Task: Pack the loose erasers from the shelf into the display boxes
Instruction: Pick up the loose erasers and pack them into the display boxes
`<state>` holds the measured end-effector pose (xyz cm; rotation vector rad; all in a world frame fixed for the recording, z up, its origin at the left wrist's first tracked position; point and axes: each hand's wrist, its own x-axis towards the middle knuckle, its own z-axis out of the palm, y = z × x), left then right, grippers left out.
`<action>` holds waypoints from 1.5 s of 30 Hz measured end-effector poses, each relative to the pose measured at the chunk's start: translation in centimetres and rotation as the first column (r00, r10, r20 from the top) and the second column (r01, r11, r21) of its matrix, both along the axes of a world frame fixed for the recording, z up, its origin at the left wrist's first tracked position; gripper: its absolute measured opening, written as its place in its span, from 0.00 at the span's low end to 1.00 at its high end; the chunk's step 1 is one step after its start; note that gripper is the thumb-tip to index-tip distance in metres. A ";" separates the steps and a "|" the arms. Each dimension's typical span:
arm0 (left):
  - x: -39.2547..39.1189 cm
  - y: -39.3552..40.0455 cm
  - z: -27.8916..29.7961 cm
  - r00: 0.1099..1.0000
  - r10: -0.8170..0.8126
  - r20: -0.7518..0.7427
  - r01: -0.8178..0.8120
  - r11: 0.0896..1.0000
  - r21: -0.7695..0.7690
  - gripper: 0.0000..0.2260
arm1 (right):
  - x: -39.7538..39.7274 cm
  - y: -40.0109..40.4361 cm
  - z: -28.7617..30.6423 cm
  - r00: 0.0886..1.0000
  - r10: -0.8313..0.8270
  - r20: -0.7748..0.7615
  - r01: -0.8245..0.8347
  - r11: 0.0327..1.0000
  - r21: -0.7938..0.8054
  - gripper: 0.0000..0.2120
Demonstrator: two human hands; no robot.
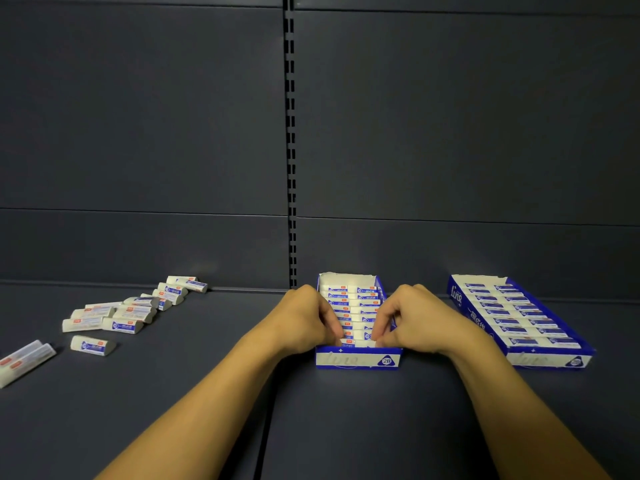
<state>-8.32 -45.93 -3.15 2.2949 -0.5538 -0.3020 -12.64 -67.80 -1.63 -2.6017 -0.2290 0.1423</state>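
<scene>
Both my hands, left hand (308, 317) and right hand (412, 320), curl fingers onto erasers (356, 342) at the middle display box (358, 360) front; loose erasers (124, 315) lie left.

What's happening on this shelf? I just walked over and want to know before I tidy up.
A person is packing erasers into display boxes. Both the left hand and the right hand are in the middle box, fingers curled around erasers in its front rows. That box looks nearly full. A second box to the right is already filled. A pile of loose erasers still lies on the shelf to the left, waiting to be packed.
</scene>
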 end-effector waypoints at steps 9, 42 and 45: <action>-0.9 0.8 0.7 0.998 -0.017 -0.058 0.010 0.993 -0.119 0.05 | -0.8 0.1 0.9 0.981 -0.126 0.148 0.103 0.982 0.157 0.03; -10.7 19.7 5.6 0.734 0.381 0.563 -0.662 0.588 0.465 0.19 | -1.5 16.9 4.7 0.952 0.198 0.233 -0.080 0.897 -0.434 0.16; -11.4 22.3 5.4 0.729 0.379 0.570 -0.667 0.579 0.469 0.20 | -2.2 19.2 4.4 0.957 0.183 0.227 -0.069 0.897 -0.436 0.14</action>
